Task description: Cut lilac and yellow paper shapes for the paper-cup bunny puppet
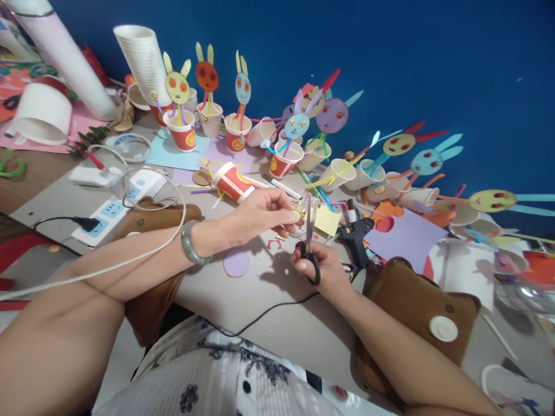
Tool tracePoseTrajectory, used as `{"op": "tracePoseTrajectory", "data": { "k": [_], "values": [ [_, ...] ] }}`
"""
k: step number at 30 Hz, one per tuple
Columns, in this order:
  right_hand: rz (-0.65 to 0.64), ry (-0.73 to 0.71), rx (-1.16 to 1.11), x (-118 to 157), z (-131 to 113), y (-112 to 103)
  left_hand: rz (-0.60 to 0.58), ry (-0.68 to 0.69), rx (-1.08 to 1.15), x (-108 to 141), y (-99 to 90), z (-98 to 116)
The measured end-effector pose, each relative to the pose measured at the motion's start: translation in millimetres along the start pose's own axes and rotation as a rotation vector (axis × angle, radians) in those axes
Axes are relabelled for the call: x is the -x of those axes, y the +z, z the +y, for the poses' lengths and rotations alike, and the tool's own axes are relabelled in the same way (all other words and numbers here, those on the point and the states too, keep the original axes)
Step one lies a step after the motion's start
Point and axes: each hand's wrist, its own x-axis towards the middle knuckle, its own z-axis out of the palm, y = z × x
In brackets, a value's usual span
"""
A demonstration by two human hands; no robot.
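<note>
My left hand (pixel 264 216) pinches a small yellow paper piece (pixel 297 215) between thumb and fingers, above the middle of the table. Close beside it, my right hand (pixel 323 268) grips a pair of scissors (pixel 310 231) by the black handles, blades pointing up next to the paper. Below my left hand, a purple paper circle (pixel 236 263) lies flat on the table, with small red scraps (pixel 274 244) near it. Just beyond the scissors is a pale yellow paper square (pixel 327 220). A red-and-white paper cup (pixel 233 181) lies on its side behind my left hand.
A black glue gun (pixel 358 237) stands right of the scissors, its cord crossing the table. Several paper-cup rabbit figures (pixel 286 153) line the blue wall. At left are a power strip (pixel 117 205) and a white cable (pixel 184 214). Brown cushions (pixel 420 323) lie under both forearms.
</note>
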Motion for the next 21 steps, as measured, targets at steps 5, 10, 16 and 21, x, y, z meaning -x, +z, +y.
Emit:
{"op": "tracePoseTrajectory", "data": {
  "k": [5, 10, 16, 21],
  "values": [
    [-0.077, 0.045, -0.049, -0.8, -1.2, 1.6, -0.001, 0.016, 0.011, -1.4, -3.6, -0.8],
    [-0.090, 0.047, -0.049, -0.5, -1.6, 3.0, -0.003, 0.037, 0.024, -2.7, -2.6, 1.0],
    [-0.073, 0.002, -0.008, -1.9, 0.3, 2.2, 0.020, 0.015, 0.029, -1.9, -1.4, 0.4],
    [-0.041, 0.005, 0.003, -2.5, 3.5, 1.1, 0.037, -0.025, 0.017, 1.2, 0.7, 1.8]
  ]
}}
